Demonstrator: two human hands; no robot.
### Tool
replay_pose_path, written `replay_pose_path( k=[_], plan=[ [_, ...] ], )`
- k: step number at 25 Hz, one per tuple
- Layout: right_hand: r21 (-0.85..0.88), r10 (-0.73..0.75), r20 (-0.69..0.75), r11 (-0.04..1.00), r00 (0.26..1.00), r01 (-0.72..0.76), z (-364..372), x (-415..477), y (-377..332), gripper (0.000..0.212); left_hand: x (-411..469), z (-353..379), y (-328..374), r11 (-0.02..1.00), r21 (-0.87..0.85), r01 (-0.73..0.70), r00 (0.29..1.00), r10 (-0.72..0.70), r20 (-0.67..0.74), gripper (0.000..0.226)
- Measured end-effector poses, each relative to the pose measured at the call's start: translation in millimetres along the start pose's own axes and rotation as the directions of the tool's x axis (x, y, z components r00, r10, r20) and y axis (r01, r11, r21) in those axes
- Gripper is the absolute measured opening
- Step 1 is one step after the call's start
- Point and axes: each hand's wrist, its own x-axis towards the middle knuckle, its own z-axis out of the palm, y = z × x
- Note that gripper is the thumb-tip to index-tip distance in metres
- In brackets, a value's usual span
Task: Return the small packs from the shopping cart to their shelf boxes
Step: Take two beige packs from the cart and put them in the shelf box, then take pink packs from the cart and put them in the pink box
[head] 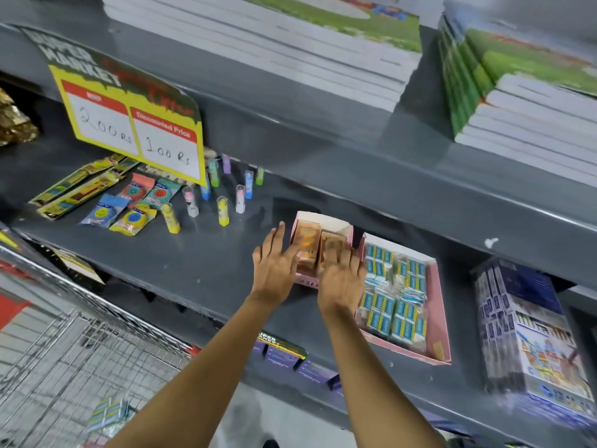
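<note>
A small pink shelf box stands on the grey shelf and holds two orange clear-wrapped packs. My left hand lies flat on the left orange pack, fingers spread. My right hand presses on the right orange pack. To the right, a larger pink box is filled with several blue and white small packs. The wire shopping cart stands at lower left, with a blue-green pack lying in it.
Several upright glue sticks, round sharpener packs and a yellow price sign are on the shelf's left. A wrapped bundle of boxes stands at the right. Stacked notebooks fill the shelf above.
</note>
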Motion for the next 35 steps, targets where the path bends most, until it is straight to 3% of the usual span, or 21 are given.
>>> replay_pose_path(
  k=[2,5,7,9,12,16,21,27,30,35],
  plan=[
    [-0.089,-0.016,0.085,0.996,0.996,0.023,-1,9,1,0.063,-5,1,2,1.000,0.018,0.013,1.000,-0.013,0.006,0.057],
    [-0.052,-0.005,-0.008,0.999,1.000,0.005,2,11,4,0.040,-8,-2,3,0.999,0.043,-0.007,1.000,0.008,-0.007,0.051],
    [0.084,0.024,-0.115,0.996,0.993,-0.014,5,0,4,0.047,-9,-3,0,0.998,0.050,-0.026,0.999,0.027,-0.022,0.050],
    [0.092,-0.035,-0.162,0.994,0.986,0.050,7,-13,4,0.053,-9,-3,-4,0.999,0.035,-0.028,0.999,0.029,-0.019,0.051],
    [0.084,-0.082,-0.135,0.992,0.987,0.094,9,-13,4,0.047,-10,-3,-7,0.999,0.046,-0.016,1.000,0.016,0.000,0.054],
    [0.121,-0.007,-0.114,0.992,0.993,0.021,12,-6,-3,0.041,-11,-4,-6,0.997,0.067,-0.033,0.999,0.032,0.015,0.062],
    [0.189,0.051,-0.071,0.981,0.996,-0.037,17,-25,-14,0.054,-16,-7,-6,0.986,0.103,-0.132,0.991,0.129,0.032,0.053],
    [0.165,0.014,-0.063,0.986,0.998,-0.004,25,-28,-6,0.063,-16,-2,-9,0.994,0.037,-0.098,0.993,0.096,0.068,0.062],
    [0.177,0.005,-0.091,0.984,0.996,0.011,27,-28,-3,0.057,-16,-6,-9,0.994,0.054,-0.095,0.993,0.092,0.069,0.065],
    [0.173,-0.035,-0.124,0.983,0.992,0.057,25,-40,-24,0.055,-27,-39,-37,0.999,0.045,0.016,0.999,-0.014,-0.052,0.069]
  ],
)
